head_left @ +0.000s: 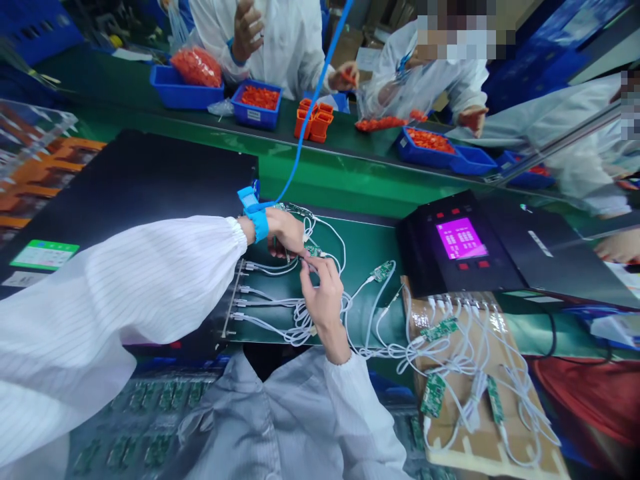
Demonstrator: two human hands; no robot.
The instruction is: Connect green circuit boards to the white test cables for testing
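Both of my hands meet over the green mat near the middle of the view. A small green circuit board sits between their fingertips, with a white cable running from it. My left hand, in a blue wrist strap, has its fingers closed at the board, partly hidden. Reaching up from below, my right hand pinches at the board's near edge. White cables lie coiled beside and under my right hand. Another board rests to the right on the mat.
A black box stands left, and a black device with a lit pink screen right. Cabled boards lie on a cardboard sheet. Across the bench, people handle orange parts near blue bins. A blue cord rises from the strap.
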